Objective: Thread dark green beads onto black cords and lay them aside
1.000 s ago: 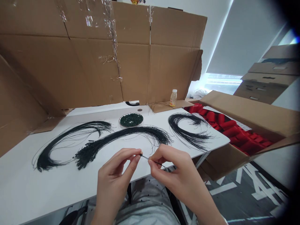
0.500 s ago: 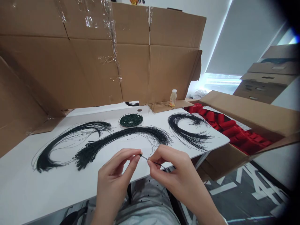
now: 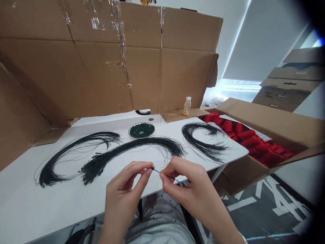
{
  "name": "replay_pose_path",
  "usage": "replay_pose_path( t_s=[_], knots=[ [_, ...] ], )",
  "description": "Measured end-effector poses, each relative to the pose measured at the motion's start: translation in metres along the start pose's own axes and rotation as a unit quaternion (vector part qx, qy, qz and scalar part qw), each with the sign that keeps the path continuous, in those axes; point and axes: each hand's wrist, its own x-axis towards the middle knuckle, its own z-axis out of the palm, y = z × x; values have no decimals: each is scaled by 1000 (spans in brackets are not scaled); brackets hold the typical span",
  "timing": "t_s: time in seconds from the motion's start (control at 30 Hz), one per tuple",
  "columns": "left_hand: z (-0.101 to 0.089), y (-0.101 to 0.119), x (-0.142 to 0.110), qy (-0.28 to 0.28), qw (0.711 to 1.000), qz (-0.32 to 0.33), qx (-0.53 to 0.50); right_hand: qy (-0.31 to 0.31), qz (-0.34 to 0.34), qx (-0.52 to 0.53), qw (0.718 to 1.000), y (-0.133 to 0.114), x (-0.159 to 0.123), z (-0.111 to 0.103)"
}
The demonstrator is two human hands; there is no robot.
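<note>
Between thumb and forefinger, my left hand [image 3: 127, 189] pinches a small dark bead [image 3: 152, 168], mostly covered by the fingertips. A thin black cord [image 3: 156, 171] runs from it to my right hand [image 3: 188, 183], whose thumb and fingers are closed on the cord. Both hands are just over the table's front edge. Beyond them lies a bundle of black cords [image 3: 142, 144] with dark bead-like pieces clustered at its left end. A dish of dark green beads [image 3: 141, 130] stands behind that bundle.
More black cord bundles lie at left [image 3: 48, 171] and right [image 3: 195, 140] on the white table [image 3: 22, 200]. A cardboard wall [image 3: 101, 78] stands behind, with a small bottle [image 3: 187, 106] before it. At right is an open carton [image 3: 274, 115] of red rolls [image 3: 250, 142].
</note>
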Motion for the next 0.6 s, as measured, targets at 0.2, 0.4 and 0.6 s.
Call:
replay_pose_path(
  t_s=[0.2,0.4,0.6],
  knots=[
    [2,0,-2,10,998,-56,-12,-11,17,16,1000,1,1,0],
    [1,-9,3,-6,990,-118,-79,-47,69,123,989,9,10,-1],
    [-3,-24,13,-23,967,-171,-190,-34,68,192,978,12,15,-1]
  ],
)
